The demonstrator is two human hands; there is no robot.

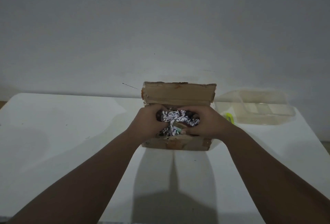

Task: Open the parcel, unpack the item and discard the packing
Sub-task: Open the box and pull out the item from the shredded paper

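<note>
left hand (149,122), right hand (205,123): clutching shredded paper (175,117); inside open cardboard box (178,93)

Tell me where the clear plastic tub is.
In the head view, the clear plastic tub sits on the white table, at the far right, just right of the open cardboard box.

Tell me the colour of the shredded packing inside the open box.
Mostly white with dark printed flecks: the shredded paper, seen in the head view, the only one.

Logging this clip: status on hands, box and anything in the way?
Left hand and right hand both in the open box, gripping shredded paper. Item not clearly visible. Nothing in the way; clear tub sits right.
</note>
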